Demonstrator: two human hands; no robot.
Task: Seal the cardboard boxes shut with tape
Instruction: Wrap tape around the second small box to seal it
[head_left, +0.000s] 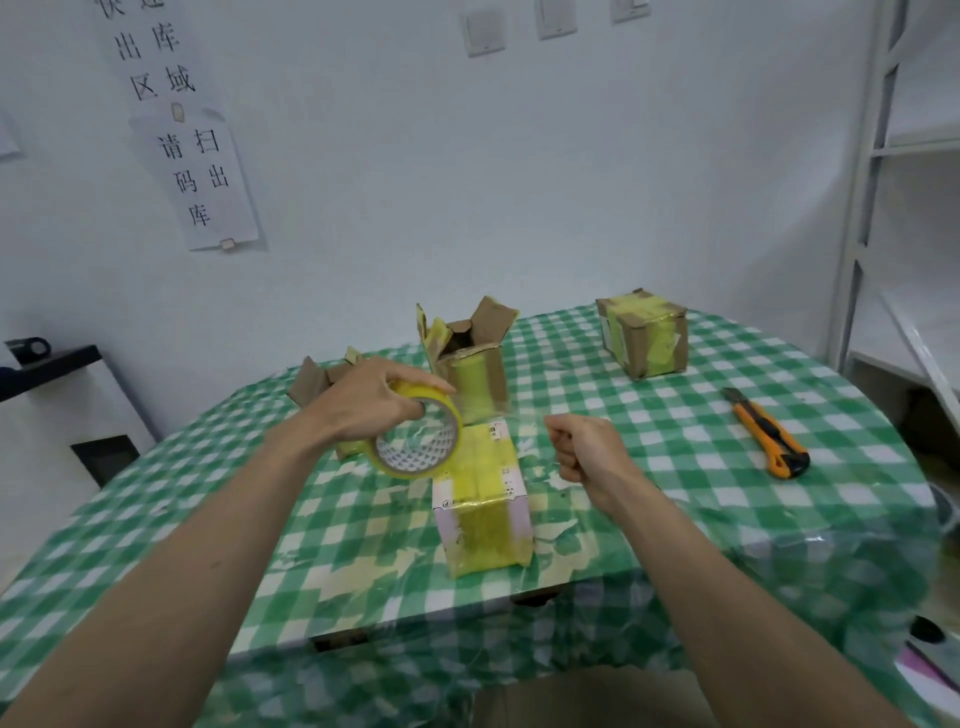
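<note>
My left hand (371, 402) grips a roll of yellowish tape (421, 441) above the table. A faint clear strip of tape (519, 421) runs from the roll to my right hand (589, 449), whose curled fingers pinch its end. Just below the roll stands a white and pink box (483, 509) with yellow tape over its top and front. Behind it an open brown box (470, 358) has its flaps up. Another open brown box (314, 382) is partly hidden behind my left hand. A taped brown box (641, 335) sits at the back right.
An orange utility knife (769, 434) lies on the green checked tablecloth (675, 415) to the right. A metal shelf (883, 208) stands at the right edge, and a white cabinet (57, 405) at the left. Paper signs hang on the wall.
</note>
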